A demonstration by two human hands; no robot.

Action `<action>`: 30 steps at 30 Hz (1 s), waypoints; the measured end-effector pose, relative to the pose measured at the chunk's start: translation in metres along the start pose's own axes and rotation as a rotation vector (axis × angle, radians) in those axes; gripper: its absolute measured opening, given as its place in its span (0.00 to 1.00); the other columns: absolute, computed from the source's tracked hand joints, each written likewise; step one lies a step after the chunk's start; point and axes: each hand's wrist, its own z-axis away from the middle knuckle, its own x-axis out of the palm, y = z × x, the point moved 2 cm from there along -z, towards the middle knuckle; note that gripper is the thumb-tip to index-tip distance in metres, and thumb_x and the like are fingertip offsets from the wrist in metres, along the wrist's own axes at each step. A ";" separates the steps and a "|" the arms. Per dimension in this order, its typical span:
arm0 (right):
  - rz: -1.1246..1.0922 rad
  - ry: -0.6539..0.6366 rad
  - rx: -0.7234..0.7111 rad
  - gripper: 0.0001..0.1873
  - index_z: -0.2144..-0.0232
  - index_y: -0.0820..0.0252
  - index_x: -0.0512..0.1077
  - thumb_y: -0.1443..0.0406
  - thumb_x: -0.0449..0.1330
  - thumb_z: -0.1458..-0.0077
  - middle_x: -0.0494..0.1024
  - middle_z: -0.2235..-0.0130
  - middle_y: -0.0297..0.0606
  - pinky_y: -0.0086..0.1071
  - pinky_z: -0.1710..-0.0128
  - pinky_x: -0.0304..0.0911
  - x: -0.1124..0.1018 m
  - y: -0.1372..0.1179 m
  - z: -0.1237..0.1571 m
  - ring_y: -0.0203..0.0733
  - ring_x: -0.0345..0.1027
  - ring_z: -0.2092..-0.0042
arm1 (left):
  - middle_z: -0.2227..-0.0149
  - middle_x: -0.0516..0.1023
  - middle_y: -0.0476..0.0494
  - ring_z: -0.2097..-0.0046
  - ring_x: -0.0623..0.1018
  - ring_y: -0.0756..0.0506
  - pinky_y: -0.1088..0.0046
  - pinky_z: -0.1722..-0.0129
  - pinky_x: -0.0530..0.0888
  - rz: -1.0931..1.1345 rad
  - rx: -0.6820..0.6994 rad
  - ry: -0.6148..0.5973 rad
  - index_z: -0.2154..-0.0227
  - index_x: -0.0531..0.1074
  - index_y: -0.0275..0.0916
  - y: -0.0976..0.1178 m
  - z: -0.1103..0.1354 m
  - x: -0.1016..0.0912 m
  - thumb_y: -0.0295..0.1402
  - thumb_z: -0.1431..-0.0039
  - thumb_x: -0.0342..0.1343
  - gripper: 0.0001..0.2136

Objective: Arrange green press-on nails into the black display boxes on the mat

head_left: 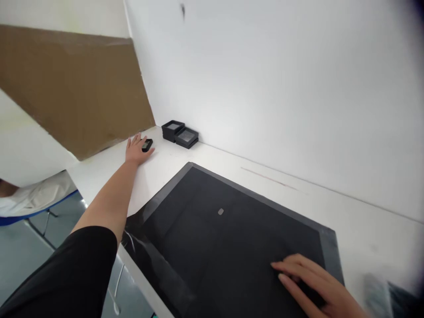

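Observation:
At the far left of the white table, my left hand (135, 150) reaches out with fingers spread and the palm low over the surface. A small black case (147, 145) with a clear window lies between its thumb and index finger. Whether they touch the case, I cannot tell. My right hand (318, 282) hovers low over or rests on a black mat (238, 238), its fingers stretched out and the thumb apart; no object shows in it. A small pale, flat piece (221, 212) lies on the mat, between the two hands.
Several black cases with clear windows (187, 136) are stacked by the white wall (265, 79) at the back. A brown panel (76, 88) borders the table's left end. Another person's pale clothing (39, 192) shows beyond that edge. Something blurred (377, 291) lies at lower right.

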 end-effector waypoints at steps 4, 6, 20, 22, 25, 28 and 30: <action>-0.124 -0.082 0.055 0.11 0.57 0.51 0.77 0.59 0.56 0.34 0.79 0.59 0.40 0.33 0.58 0.73 -0.006 -0.019 -0.012 0.41 0.76 0.57 | 0.35 0.64 0.36 0.36 0.68 0.37 0.48 0.37 0.68 -0.037 0.015 0.004 0.39 0.64 0.39 0.005 0.011 -0.014 0.45 0.33 0.54 0.25; -0.149 -0.083 0.040 0.11 0.57 0.52 0.77 0.61 0.54 0.33 0.78 0.59 0.40 0.34 0.57 0.71 -0.010 -0.025 -0.016 0.40 0.74 0.58 | 0.43 0.71 0.38 0.44 0.75 0.41 0.54 0.45 0.76 -0.065 0.006 0.004 0.44 0.68 0.37 0.010 0.019 -0.023 0.41 0.34 0.56 0.20; 0.027 -0.033 -0.120 0.13 0.55 0.55 0.79 0.64 0.56 0.35 0.74 0.59 0.41 0.38 0.57 0.62 -0.018 -0.042 -0.013 0.43 0.67 0.58 | 0.40 0.69 0.37 0.41 0.72 0.38 0.50 0.42 0.73 -0.057 0.097 0.227 0.42 0.66 0.38 0.164 0.110 -0.069 0.41 0.34 0.56 0.22; 0.042 -0.035 -0.128 0.13 0.54 0.56 0.79 0.64 0.55 0.35 0.74 0.58 0.42 0.38 0.56 0.61 -0.018 -0.043 -0.011 0.43 0.66 0.57 | 0.29 0.52 0.32 0.29 0.57 0.33 0.42 0.32 0.59 -0.033 0.199 0.148 0.32 0.53 0.37 0.199 0.116 -0.068 0.42 0.28 0.44 0.26; 0.057 -0.050 -0.132 0.13 0.54 0.57 0.78 0.64 0.55 0.34 0.73 0.58 0.43 0.39 0.55 0.61 -0.017 -0.046 -0.009 0.44 0.66 0.57 | 0.27 0.47 0.34 0.26 0.45 0.33 0.40 0.29 0.49 0.004 0.336 -0.017 0.30 0.48 0.38 0.237 0.131 -0.059 0.46 0.28 0.40 0.29; 0.074 -0.057 -0.118 0.15 0.52 0.59 0.78 0.63 0.53 0.33 0.73 0.57 0.44 0.40 0.54 0.61 -0.017 -0.048 -0.008 0.45 0.65 0.57 | 0.36 0.66 0.36 0.36 0.68 0.36 0.45 0.37 0.68 0.060 0.442 -0.158 0.39 0.64 0.39 0.252 0.146 -0.049 0.44 0.34 0.55 0.24; 0.085 -0.062 -0.113 0.16 0.51 0.60 0.77 0.63 0.52 0.33 0.73 0.57 0.45 0.41 0.54 0.61 -0.016 -0.049 -0.007 0.45 0.64 0.57 | 0.44 0.72 0.38 0.46 0.75 0.41 0.54 0.46 0.76 0.104 0.477 -0.208 0.45 0.68 0.37 0.252 0.150 -0.045 0.41 0.34 0.57 0.19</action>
